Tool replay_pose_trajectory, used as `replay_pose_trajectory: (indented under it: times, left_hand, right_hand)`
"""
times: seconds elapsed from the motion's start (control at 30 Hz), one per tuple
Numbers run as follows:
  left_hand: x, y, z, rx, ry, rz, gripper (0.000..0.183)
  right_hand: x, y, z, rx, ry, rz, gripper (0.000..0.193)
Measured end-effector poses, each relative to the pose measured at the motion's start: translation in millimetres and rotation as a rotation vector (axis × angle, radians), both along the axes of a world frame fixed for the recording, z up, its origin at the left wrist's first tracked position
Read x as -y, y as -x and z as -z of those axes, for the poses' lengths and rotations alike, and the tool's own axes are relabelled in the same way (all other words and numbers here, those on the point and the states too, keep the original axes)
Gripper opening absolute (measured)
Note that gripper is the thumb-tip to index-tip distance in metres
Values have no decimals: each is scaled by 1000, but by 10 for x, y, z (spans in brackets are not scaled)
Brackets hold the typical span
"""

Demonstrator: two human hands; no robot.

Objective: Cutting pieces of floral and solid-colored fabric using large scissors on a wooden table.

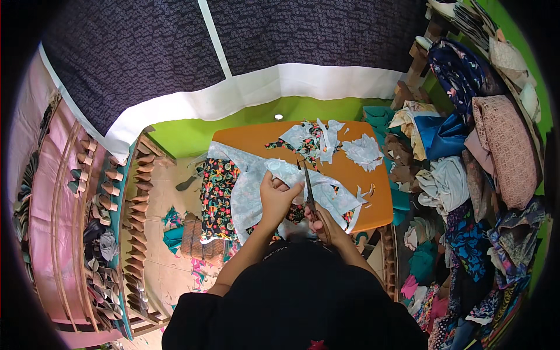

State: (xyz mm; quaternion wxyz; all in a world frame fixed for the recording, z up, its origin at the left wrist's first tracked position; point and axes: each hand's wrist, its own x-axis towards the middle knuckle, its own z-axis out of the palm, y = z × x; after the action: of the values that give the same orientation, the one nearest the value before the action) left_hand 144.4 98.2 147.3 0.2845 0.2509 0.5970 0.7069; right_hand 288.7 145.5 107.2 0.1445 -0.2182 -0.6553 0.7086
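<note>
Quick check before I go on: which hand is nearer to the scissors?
Right. The right hand holds the scissors at the handle end; the left hand is at the cloth, just left of them.

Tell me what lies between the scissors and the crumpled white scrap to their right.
The head view shows the pale-backed floral fabric by the scissors, then orange tabletop up to the scrap.

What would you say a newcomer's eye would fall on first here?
Probably the orange table at the centre, with floral fabric across its left part and the right hand holding scissors. Then the heaped fabrics along the right and dark patterned cloth above.
</note>
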Motion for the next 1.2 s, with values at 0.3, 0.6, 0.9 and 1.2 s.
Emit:
replay_pose_trajectory:
  times: [0.3,0.6,0.9,1.2]
  left_hand:
    - [-10,-50,-113,163,-92,31,35]
    - [1,-38,-122,227,-102,81,35]
    - [22,-25,-106,184,-67,62,29]
    - [28,-47,-124,97,-34,13,31]
  right_hand:
    - [-4,6,4,-16,84,42,78]
    - [-20,-33,-9,-13,-133,32,68]
    - [-128,-105,84,-69,-53,-49,35]
    - [-100,-83,89,-66,-34,-66,41]
